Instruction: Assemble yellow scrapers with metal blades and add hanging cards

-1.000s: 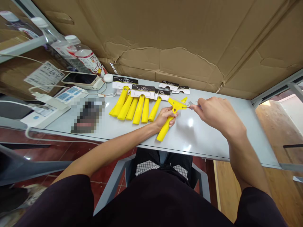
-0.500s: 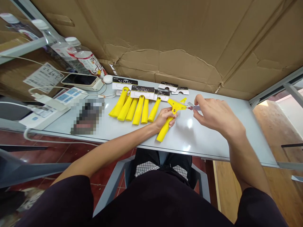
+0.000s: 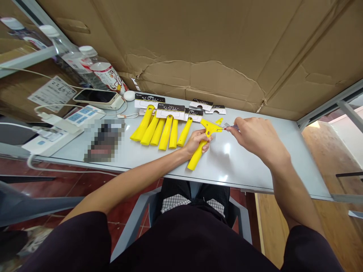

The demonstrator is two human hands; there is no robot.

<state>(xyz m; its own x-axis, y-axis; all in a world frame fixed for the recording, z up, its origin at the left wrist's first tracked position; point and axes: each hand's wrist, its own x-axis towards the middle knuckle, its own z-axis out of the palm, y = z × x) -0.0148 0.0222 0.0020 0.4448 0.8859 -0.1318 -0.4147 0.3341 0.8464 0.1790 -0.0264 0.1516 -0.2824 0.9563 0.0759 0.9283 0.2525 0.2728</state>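
Observation:
My left hand (image 3: pixel 197 142) is closed around the upper handle of a yellow scraper (image 3: pixel 195 155), just below its wide forked head, and holds it tilted over the table. My right hand (image 3: pixel 256 136) pinches a small screwdriver (image 3: pixel 234 127) with a clear handle, mostly hidden by the fingers. Its thin shaft points left and meets the right end of the scraper's head. A small silvery flat piece shows there too. To the left of my left hand lie several more yellow scraper handles (image 3: pixel 165 132), their upper ends near black-and-white cards (image 3: pixel 171 111).
Two loose cards (image 3: pixel 202 104) lie at the back of the white table (image 3: pixel 255 172), before a cardboard wall (image 3: pixel 198 37). On the left are a power strip (image 3: pixel 48 139), a phone (image 3: pixel 95 96), cables, bottles (image 3: pixel 106 71) and a blurred-out dark item (image 3: pixel 104 141).
My right hand has shifted slightly left and its fingers have closed further over the screwdriver's handle. The left hand and the scraper stay almost in place.

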